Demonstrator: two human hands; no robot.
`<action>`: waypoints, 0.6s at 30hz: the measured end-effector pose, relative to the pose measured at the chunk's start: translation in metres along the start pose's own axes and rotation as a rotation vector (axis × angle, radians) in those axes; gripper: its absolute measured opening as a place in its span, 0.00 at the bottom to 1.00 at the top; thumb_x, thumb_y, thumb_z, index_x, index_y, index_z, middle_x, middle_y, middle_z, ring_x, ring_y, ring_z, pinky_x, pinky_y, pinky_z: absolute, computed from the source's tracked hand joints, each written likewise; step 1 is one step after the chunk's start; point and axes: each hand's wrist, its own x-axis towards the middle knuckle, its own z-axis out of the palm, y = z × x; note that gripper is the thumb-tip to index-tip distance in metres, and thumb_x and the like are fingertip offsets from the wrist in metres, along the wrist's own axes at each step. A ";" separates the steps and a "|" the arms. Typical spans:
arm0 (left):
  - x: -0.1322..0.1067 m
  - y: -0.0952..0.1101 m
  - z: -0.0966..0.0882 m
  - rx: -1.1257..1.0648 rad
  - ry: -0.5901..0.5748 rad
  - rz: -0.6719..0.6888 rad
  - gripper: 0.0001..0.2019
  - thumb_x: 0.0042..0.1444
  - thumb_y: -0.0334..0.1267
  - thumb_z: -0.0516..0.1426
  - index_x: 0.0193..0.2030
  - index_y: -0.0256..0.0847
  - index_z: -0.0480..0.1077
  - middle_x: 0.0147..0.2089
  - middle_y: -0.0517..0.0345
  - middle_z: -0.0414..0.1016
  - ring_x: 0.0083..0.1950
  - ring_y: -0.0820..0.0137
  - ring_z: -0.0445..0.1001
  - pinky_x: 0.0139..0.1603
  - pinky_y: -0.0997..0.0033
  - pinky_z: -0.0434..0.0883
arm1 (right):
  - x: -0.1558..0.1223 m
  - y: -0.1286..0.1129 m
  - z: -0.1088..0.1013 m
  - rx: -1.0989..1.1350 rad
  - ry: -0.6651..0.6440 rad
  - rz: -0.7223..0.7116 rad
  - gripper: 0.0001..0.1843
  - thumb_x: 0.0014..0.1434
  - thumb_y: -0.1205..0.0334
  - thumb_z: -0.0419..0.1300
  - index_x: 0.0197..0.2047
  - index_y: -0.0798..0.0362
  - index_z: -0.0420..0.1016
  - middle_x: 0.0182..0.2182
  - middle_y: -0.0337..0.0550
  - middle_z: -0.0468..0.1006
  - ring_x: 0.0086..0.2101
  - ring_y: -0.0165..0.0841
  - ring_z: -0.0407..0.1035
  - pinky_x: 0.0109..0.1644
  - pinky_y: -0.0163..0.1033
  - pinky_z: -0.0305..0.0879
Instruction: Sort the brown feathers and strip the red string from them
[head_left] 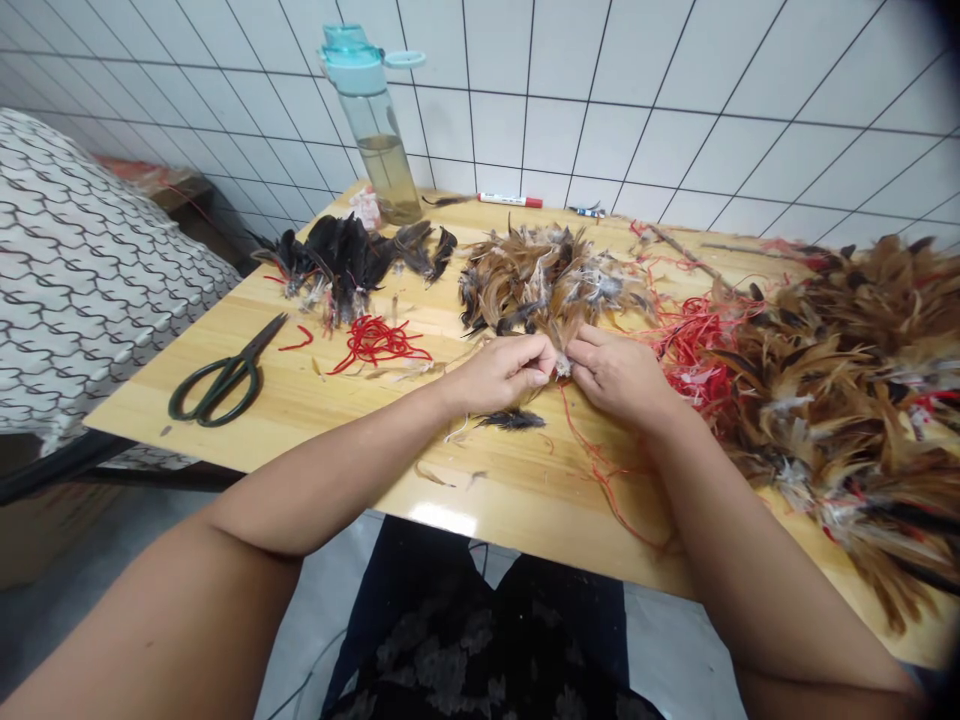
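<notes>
Left hand and right hand are pinching a feather tuft at mid-worktop, both grips clamping on it. Red string is trailing toward the near edge; a wrist snagging it could be pulling quills loose.

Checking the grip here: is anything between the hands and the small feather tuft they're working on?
Nothing visible. The left hand and right hand both pinch the feather tuft directly, fingertips meeting on it. The brown feather pile lies just behind, and a red string trails below it.
</notes>
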 end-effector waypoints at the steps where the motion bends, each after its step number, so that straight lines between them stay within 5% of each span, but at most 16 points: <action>1: 0.000 0.000 0.001 -0.040 0.004 -0.022 0.05 0.55 0.35 0.55 0.31 0.38 0.65 0.30 0.61 0.67 0.32 0.73 0.63 0.37 0.72 0.60 | -0.001 0.000 0.000 -0.006 0.010 0.001 0.16 0.64 0.63 0.46 0.40 0.53 0.76 0.37 0.45 0.73 0.34 0.33 0.64 0.30 0.38 0.45; 8: 0.003 -0.008 0.006 -0.629 0.090 -0.316 0.17 0.54 0.49 0.61 0.35 0.35 0.67 0.31 0.56 0.73 0.31 0.75 0.72 0.35 0.73 0.67 | -0.007 -0.004 -0.005 -0.156 0.187 -0.013 0.17 0.65 0.62 0.46 0.34 0.54 0.74 0.32 0.46 0.71 0.30 0.33 0.60 0.30 0.39 0.43; 12: 0.006 -0.011 0.009 -0.838 0.038 -0.434 0.27 0.48 0.59 0.63 0.34 0.31 0.71 0.33 0.50 0.75 0.29 0.74 0.74 0.29 0.75 0.67 | -0.008 -0.011 -0.007 -0.217 0.284 -0.066 0.17 0.65 0.62 0.46 0.31 0.53 0.73 0.28 0.45 0.70 0.29 0.34 0.59 0.32 0.39 0.45; 18: 0.006 -0.008 0.008 -1.010 0.039 -0.498 0.21 0.45 0.50 0.68 0.34 0.32 0.72 0.32 0.53 0.75 0.30 0.75 0.74 0.30 0.77 0.68 | -0.007 -0.017 -0.003 -0.220 0.329 -0.125 0.15 0.65 0.65 0.47 0.36 0.53 0.75 0.28 0.45 0.73 0.30 0.34 0.62 0.34 0.39 0.49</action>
